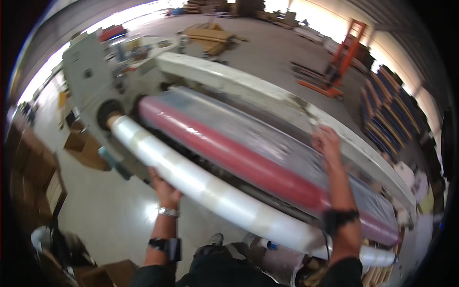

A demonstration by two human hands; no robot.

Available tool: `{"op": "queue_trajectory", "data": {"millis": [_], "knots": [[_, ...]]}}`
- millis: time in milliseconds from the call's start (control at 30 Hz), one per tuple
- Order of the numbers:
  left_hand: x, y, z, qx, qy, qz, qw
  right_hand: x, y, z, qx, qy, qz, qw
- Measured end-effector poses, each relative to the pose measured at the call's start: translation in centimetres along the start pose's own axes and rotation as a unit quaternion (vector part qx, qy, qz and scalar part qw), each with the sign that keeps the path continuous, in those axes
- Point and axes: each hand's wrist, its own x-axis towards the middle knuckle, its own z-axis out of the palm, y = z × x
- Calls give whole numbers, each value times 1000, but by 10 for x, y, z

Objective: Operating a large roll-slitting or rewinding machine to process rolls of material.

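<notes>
Under left hand point(165, 190), film roll point(224, 198) diagonal

Around me is a big warehouse hall with a pale, glossy concrete floor point(110, 215) that mirrors the light. Daylight floods in from wide openings point(306, 9) at the far end. An orange lift point(342, 60) stands beyond, blue racks point(387, 112) line the right, cardboard boxes point(36, 177) sit left.

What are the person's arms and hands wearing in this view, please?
Both hands are bare, with no gloves. The left hand has a silvery bracelet at the wrist and a black strapped band higher up the forearm. The right hand has a black band at the wrist. Dark sleeves begin near the elbows.
</notes>
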Motion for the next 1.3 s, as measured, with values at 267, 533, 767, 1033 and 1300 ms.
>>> {"op": "queue_trajectory", "data": {"millis": [267,533,767,1033,1300], "knots": [[-13,42,27,86,38,-38,995,-249,-49,57,-543,-202,-274,768],[-30,27,-56,362,-54,108,924,-160,-2,54,-271,-462,203,820],[-98,1,20,162,-128,-130,970,-286,-7,-44,-528,-216,-173,803],[-186,-111,15,236,-254,-63,936,-385,40,-317,-623,-49,-172,762],[-217,-188,33,435,-255,52,862,-555,90,-664,-695,288,178,634]]}}
